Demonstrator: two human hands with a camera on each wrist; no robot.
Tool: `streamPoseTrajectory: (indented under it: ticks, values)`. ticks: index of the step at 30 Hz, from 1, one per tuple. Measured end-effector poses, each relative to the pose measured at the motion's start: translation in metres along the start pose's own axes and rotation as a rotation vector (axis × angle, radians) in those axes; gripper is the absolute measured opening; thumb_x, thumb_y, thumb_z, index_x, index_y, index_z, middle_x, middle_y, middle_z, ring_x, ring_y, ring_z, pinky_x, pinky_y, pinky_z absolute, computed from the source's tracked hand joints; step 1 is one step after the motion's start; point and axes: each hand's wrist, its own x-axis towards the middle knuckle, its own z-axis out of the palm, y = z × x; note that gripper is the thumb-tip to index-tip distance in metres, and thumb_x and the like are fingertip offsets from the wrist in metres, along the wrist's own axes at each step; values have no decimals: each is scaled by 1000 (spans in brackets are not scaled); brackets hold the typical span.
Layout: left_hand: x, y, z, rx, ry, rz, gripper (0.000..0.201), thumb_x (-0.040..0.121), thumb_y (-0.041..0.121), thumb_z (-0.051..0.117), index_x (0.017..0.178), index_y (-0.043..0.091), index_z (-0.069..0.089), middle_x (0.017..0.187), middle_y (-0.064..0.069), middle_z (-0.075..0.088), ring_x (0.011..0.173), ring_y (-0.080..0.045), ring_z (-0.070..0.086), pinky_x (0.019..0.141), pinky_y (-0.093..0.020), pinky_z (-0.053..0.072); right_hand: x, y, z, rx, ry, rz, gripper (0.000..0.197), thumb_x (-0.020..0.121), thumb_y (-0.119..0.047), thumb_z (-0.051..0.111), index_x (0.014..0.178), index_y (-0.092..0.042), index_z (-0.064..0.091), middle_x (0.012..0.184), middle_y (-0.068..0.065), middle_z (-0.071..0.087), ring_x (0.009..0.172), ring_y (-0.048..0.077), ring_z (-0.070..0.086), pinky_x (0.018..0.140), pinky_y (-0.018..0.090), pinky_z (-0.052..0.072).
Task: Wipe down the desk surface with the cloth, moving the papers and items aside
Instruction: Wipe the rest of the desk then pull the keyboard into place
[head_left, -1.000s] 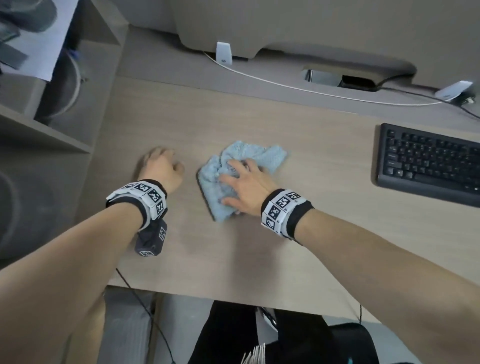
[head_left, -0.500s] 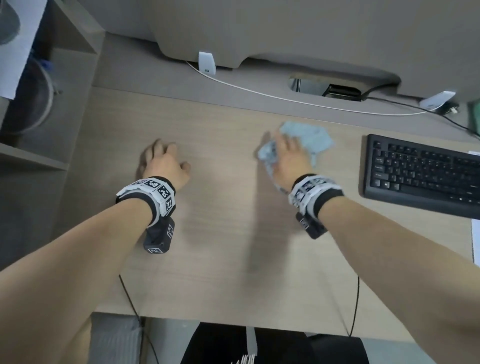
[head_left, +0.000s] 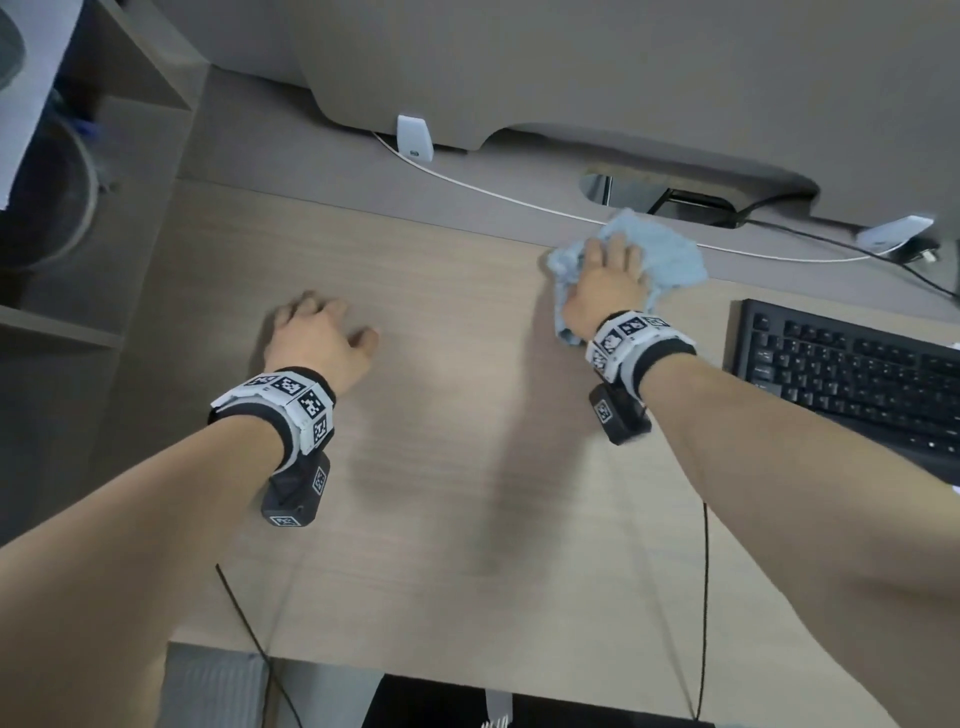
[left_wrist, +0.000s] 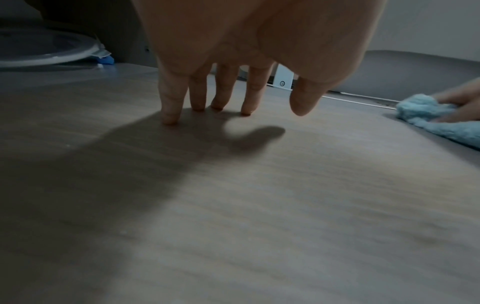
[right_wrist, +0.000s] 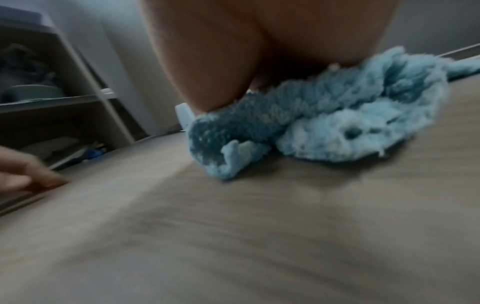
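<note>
A crumpled light-blue cloth (head_left: 670, 254) lies at the far edge of the pale wood desk (head_left: 441, 467), left of the keyboard. My right hand (head_left: 605, 283) presses flat on it with fingers spread; in the right wrist view the palm sits on the bunched cloth (right_wrist: 324, 127). My left hand (head_left: 319, 332) rests on the bare desk to the left, holding nothing. In the left wrist view its fingertips (left_wrist: 170, 119) touch the wood, with the cloth (left_wrist: 428, 117) far to the right.
A black keyboard (head_left: 852, 374) lies at the right. A white cable (head_left: 519, 200) runs along the grey back strip, past a white clip (head_left: 415, 137) and a cable opening (head_left: 675, 200). Shelving (head_left: 62, 208) stands at the left. The desk's front edge is near my body.
My right hand has slid the cloth from the desk's middle, away from me and to the right, up to the back strip. The left hand has stayed in place on the desk.
</note>
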Motion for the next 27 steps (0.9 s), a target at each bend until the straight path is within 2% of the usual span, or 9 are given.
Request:
streamPoseTrajectory:
  ticks: [4, 6, 9, 12, 16, 19, 21, 24, 27]
  values:
    - [3, -3, 1, 21, -16, 16, 74, 74, 66, 35, 132, 23, 52, 145, -10, 47, 138, -32, 36, 110, -46, 35, -5, -4, -1, 1, -14, -283, 71, 94, -30, 50, 155, -18, 15, 164, 7, 6, 150, 33, 4, 120, 55, 13]
    - [4, -4, 0, 18, -12, 20, 74, 74, 66, 35, 131, 22, 53, 144, -10, 48, 137, -32, 37, 110, -45, 35, -2, 27, -3, 28, 33, -212, 69, 96, -37, 48, 154, -21, 16, 163, 6, 11, 149, 34, 8, 119, 54, 17]
    - [3, -5, 0, 31, -13, 23, 76, 74, 67, 35, 133, 22, 52, 145, -9, 47, 138, -31, 36, 112, -44, 32, 10, 65, -8, 51, 57, 44, 77, 93, -52, 47, 154, -18, 13, 162, 11, 11, 146, 40, 11, 116, 58, 21]
    - [0, -3, 0, 45, -26, 18, 74, 77, 67, 37, 135, 22, 50, 146, -11, 45, 140, -32, 33, 111, -45, 32, 25, 43, -15, 54, 11, 147, 83, 93, -54, 48, 155, -14, 12, 163, 16, 1, 147, 44, 3, 116, 63, 15]
    - [-3, 1, 1, 62, -21, 11, 66, 84, 61, 46, 138, 22, 47, 151, -11, 38, 142, -35, 25, 112, -42, 30, 23, -16, -11, 23, -67, -186, 81, 93, -49, 49, 157, -22, 6, 164, 9, -9, 149, 39, -9, 118, 61, 3]
    - [-2, -1, -1, 62, -27, 21, 65, 85, 60, 47, 138, 22, 46, 153, -9, 36, 141, -36, 25, 111, -44, 32, 8, -5, 1, -27, -69, -339, 77, 95, -49, 47, 156, -27, 6, 165, 4, -7, 150, 35, -6, 120, 58, 5]
    - [-1, -3, -2, 65, -30, 22, 66, 84, 62, 46, 137, 22, 47, 153, -8, 37, 142, -34, 26, 112, -45, 32, 8, 29, -1, 18, 1, -261, 73, 95, -47, 46, 155, -30, 8, 165, 2, -1, 150, 35, -1, 118, 60, 10]
    - [-5, -1, -3, 55, -23, 23, 66, 84, 62, 45, 137, 22, 48, 152, -7, 37, 142, -32, 25, 112, -43, 32, 11, 77, -7, 69, 43, -20, 73, 95, -48, 44, 154, -26, 8, 164, 7, 3, 148, 39, 2, 116, 64, 14]
    - [-9, 5, -7, 46, -10, 24, 63, 88, 55, 50, 139, 19, 47, 153, -7, 36, 142, -33, 25, 113, -41, 28, 16, 71, -9, 48, -14, 160, 78, 96, -50, 42, 156, -18, 4, 164, 13, -5, 148, 43, -3, 115, 64, 12]
